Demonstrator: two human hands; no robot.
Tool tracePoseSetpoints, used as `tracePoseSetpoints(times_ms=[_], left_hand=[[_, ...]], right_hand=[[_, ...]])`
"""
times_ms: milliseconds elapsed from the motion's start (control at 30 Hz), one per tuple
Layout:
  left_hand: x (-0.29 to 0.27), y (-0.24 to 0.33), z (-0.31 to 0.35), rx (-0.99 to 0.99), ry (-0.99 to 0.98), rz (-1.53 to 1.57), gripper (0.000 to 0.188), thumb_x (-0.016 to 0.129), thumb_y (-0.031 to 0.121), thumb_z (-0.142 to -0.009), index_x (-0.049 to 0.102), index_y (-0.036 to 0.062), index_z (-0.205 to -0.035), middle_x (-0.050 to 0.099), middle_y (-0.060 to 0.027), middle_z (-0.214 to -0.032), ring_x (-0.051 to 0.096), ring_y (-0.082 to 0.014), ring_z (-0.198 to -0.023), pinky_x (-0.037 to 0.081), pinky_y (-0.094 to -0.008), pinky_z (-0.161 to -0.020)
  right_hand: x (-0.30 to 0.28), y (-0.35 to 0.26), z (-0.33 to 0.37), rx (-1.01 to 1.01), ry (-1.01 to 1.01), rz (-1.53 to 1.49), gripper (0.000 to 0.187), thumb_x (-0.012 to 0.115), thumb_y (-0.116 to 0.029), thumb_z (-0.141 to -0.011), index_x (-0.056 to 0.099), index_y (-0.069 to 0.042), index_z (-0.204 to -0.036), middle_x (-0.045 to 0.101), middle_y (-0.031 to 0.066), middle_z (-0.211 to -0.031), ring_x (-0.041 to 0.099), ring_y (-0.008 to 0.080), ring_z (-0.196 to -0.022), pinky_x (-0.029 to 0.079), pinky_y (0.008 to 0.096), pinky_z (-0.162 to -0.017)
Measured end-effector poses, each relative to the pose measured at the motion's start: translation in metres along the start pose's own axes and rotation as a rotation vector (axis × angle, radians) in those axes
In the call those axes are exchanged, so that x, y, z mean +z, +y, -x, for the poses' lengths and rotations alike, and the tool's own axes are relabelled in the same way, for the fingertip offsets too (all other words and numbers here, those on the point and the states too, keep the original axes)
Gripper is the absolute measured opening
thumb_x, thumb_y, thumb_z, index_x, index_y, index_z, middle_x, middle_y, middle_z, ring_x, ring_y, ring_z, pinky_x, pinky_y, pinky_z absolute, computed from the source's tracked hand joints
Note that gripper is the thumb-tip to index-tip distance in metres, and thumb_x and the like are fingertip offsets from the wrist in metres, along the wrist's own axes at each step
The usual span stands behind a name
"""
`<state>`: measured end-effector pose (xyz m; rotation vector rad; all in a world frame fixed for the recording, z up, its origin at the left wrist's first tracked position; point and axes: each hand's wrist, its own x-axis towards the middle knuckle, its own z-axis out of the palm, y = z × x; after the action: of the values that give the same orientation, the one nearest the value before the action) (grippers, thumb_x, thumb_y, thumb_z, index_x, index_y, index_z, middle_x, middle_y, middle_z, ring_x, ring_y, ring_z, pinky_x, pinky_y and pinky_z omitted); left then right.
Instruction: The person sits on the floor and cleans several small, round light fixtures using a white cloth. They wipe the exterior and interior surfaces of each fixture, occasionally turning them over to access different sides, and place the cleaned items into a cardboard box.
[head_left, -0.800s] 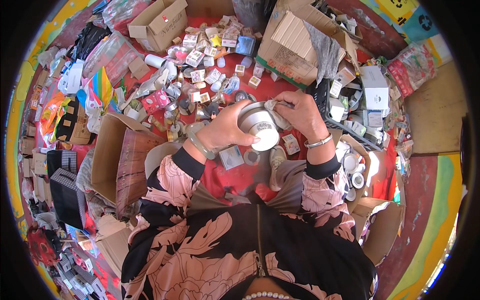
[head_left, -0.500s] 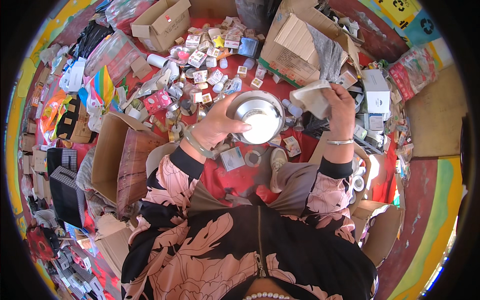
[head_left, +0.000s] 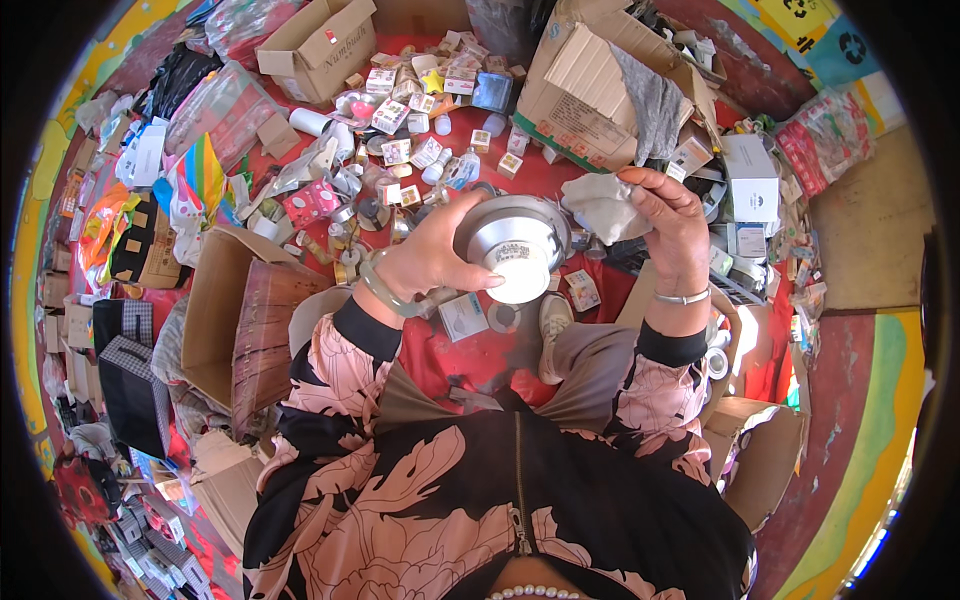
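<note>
My left hand (head_left: 440, 250) is closed on the rim of a shiny metal bowl (head_left: 512, 240), thumb across its side. The bowl is tilted, and its bright round base faces me, with a printed mark above the glare. To its right, my right hand (head_left: 672, 225) pinches a crumpled off-white cloth (head_left: 605, 208) between thumb and fingers. The cloth hangs close to the bowl's right rim; whether they touch I cannot tell. Below the bowl, a white flat box (head_left: 464, 317) lies on the red floor cover beside a round ring-shaped thing (head_left: 504, 318).
Small boxes and bottles (head_left: 425, 120) lie heaped at the far middle. An upright cardboard box (head_left: 318, 50) stands at far left, a larger tilted carton (head_left: 590, 100) at far right. Another open cardboard box (head_left: 215, 310) sits by my left arm. A white box (head_left: 750, 178) stands to the right.
The bowl has tipped so its outer side and base show more. My right hand has turned, and the cloth has moved left and down, now more bunched.
</note>
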<state>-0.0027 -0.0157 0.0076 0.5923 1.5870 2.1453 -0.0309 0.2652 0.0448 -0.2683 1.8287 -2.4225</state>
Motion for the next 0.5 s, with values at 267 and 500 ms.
tracePoseSetpoints(times_ms=[267,500], left_hand=[[0.007,-0.01,-0.003,0.045,0.082,-0.187,0.069,0.078,0.016,-0.057,0.045,-0.001,-0.115,0.056,-0.0078,-0.104,0.053,-0.0126,-0.095,0.043,-0.0281,-0.083],[0.017,-0.005,-0.006,0.043,0.201,-0.524,0.069,0.076,0.013,-0.057,0.044,-0.0023,-0.117,0.058,-0.0115,-0.102,0.058,-0.0163,-0.09,0.047,-0.0306,-0.079]], right_hand=[[0.061,0.015,0.006,-0.392,-0.098,0.68,0.011,0.066,0.003,-0.071,0.065,-0.001,-0.082,0.063,0.0084,-0.087,0.06,0.0188,-0.078,0.047,0.0273,-0.068],[0.073,0.029,0.009,-0.598,-0.027,1.044,0.016,0.062,0.001,-0.067,0.065,-0.002,-0.082,0.059,0.0129,-0.081,0.058,0.0302,-0.077,0.047,0.0364,-0.068]])
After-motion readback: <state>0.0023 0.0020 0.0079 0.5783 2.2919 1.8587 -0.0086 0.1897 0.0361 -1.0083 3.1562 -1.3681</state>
